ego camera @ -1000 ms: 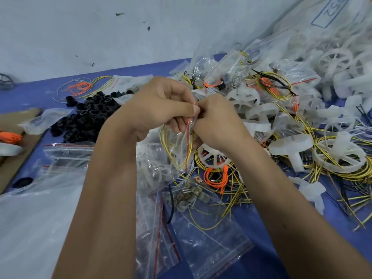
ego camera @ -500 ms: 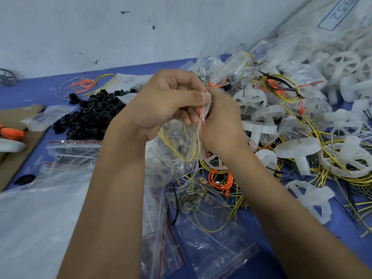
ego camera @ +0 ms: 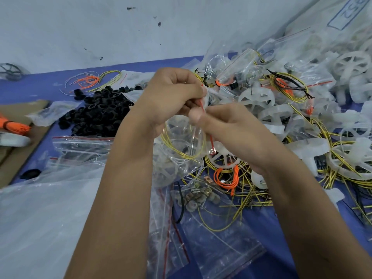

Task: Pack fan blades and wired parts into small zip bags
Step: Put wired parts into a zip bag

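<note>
black rings (ego camera: 100,111): loose heap at 9 o'clock of the hands, untouched.
left hand (ego camera: 171,97): fingers curled, thumb and forefinger pinch the upper end of the red seal strip.
zip bag (ego camera: 181,146): held up over the blue table (ego camera: 50,85), centre of view, hanging below both hands; yellow wire coil and a pale fan blade show through the film.
change: half a second ago the two hands were bunched together on the seal; now the right one sits lower and further along the strip, at 4 o'clock of the left. Reads as the zip being run shut, so this bag looks nearly finished.
seal axis: red strip runs steeply from 11 o'clock down to 5 o'clock; mouth faces 2 o'clock, bag body hangs toward 7 o'clock.
right hand (ego camera: 231,127): closed, thumb and finger pinch the strip mid-length.
empty bags (ego camera: 211,238): flat on the table at 6 o'clock.
unpacked stock (ego camera: 302,125): white fan blades and yellow wires piled at 3 o'clock, plenty left to bag.
</note>
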Motion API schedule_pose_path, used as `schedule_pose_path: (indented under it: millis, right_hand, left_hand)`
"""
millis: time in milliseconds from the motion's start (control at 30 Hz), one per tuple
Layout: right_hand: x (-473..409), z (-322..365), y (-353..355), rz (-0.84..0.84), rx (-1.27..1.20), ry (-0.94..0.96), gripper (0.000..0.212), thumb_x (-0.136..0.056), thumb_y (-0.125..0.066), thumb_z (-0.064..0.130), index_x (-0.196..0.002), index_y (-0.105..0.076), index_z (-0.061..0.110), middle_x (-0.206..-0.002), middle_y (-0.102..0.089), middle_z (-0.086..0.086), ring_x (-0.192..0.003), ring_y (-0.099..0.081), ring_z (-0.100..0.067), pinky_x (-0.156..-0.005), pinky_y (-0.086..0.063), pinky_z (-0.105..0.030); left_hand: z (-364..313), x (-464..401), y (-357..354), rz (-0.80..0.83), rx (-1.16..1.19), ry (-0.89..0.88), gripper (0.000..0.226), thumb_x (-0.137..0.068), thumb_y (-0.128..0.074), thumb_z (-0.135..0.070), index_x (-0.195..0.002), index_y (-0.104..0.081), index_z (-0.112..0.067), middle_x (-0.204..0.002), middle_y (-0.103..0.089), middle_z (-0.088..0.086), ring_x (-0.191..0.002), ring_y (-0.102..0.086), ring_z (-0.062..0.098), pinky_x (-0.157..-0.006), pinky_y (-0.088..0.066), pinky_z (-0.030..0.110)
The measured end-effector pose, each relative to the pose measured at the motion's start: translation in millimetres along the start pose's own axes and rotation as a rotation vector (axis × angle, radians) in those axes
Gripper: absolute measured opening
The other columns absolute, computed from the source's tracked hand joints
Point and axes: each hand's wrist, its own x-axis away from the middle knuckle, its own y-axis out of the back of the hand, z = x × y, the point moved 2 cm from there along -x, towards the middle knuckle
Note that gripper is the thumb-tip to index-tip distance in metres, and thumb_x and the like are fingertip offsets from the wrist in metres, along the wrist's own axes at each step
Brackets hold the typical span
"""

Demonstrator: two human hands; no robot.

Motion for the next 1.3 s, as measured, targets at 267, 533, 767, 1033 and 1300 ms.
schedule_pose_path:
  millis: [267,533,767,1033,1300]
  right_hand:
    - [-27,6,-32,0.374,0.551,-0.044,0.060,-0.101,-0.047,0.056,-0.068,-0.049,0.007,-0.063,-0.048,-0.008,-0.058,-0.045,-0.017,-0.063,-0.039,-0.032]
    - [-24,-1,-19,-0.125,0.791,0.035,0.050,-0.093,-0.065,0.041,-0.059,-0.035,0.020,-0.056,-0.039,0.000,-0.052,-0.040,-0.020,-0.049,-0.025,-0.031]
    - [-26,9,-3,0.021,0.512,0.084,0.045,-0.102,-0.057,0.033,-0.070,-0.065,0.003,-0.051,-0.051,0.005,-0.044,-0.044,-0.008,-0.047,-0.035,-0.021]
    - [-59,-8,26,0.049,1.037,0.035,0.037,-0.087,-0.058,-0.004,-0.115,-0.072,0.016,-0.105,-0.072,-0.006,-0.098,-0.067,-0.028,-0.081,-0.057,-0.040]
    - [-65,-21,18,-0.050,1.036,0.004,0.020,-0.085,-0.065,0.001,-0.094,-0.077,0.015,-0.090,-0.072,-0.009,-0.082,-0.067,-0.030,-0.073,-0.058,-0.039]
  left_hand:
    - [-6,4,-1,0.143,0.027,-0.118,0.015,-0.089,-0.068,0.005,-0.076,-0.066,-0.001,-0.055,-0.061,0.005,-0.042,-0.054,0.012,-0.040,-0.040,0.018]
    - [16,-6,14,-0.143,0.120,0.069,0.025,-0.091,-0.065,0.000,-0.068,-0.062,-0.008,-0.054,-0.057,0.001,-0.045,-0.051,0.011,-0.042,-0.039,0.018]
    - [29,-8,13,-0.164,0.152,0.137,0.025,-0.091,-0.062,0.000,-0.068,-0.062,-0.010,-0.054,-0.057,0.001,-0.045,-0.049,0.011,-0.042,-0.037,0.018]
    - [52,-12,-3,-0.117,0.124,0.239,0.022,-0.091,-0.063,-0.001,-0.071,-0.063,-0.009,-0.051,-0.058,0.000,-0.042,-0.051,0.009,-0.040,-0.039,0.018]
    - [58,-14,-11,-0.133,0.088,0.232,0.016,-0.088,-0.063,-0.004,-0.073,-0.061,-0.010,-0.050,-0.054,-0.003,-0.040,-0.048,0.010,-0.040,-0.038,0.019]
